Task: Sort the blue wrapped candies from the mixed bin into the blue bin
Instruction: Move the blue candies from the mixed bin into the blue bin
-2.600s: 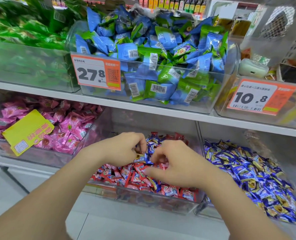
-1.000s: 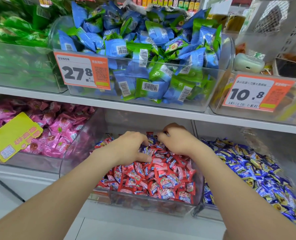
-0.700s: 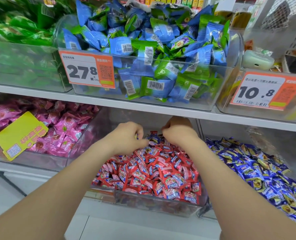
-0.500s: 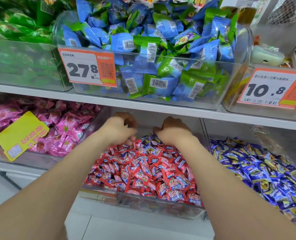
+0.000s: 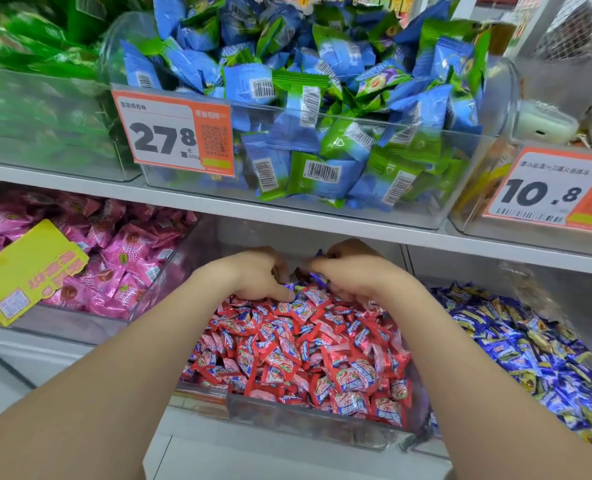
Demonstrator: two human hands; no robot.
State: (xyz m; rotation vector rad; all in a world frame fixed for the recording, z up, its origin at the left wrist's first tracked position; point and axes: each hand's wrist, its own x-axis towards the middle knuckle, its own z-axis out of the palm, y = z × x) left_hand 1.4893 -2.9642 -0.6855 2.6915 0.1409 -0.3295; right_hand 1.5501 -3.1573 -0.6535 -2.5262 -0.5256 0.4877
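Head view — Reader: What writing can be read?

Annotator: An orange-and-white price tag (image 5: 173,133) reading "27.8" is fixed to the upper clear bin (image 5: 499,98) of blue and green packets, several of which show barcodes. A second price tag (image 5: 547,188), at right, reads "10.8". The Chinese lines on both, and on the yellow tag (image 5: 28,268) in front of the pink candies (image 5: 125,258), are too small or blurred to read.

Reader: What is hidden or cut off?

Annotator: The mixed bin (image 5: 322,421) sits on the lower level, centre, heaped with red candies (image 5: 305,348). Its back lies under the shelf board (image 5: 80,188) and behind both hands. The blue bin (image 5: 585,306) stands just beside it on the right, its far end cut by the frame edge. Print on the small wrappers cannot be made out.

Reader: And the fingers?

Annotator: Both hands are at the back of the mixed bin, close together. The right hand (image 5: 360,275) has its fingers curled, and blue wrapped candies (image 5: 317,277) poke out from them above and below — a pinching hold. The left hand (image 5: 249,275) is also curled, its thumb tip resting on the red heap beside one more of the blue ones. Its fingertips are out of sight, so whether it holds anything cannot be told.
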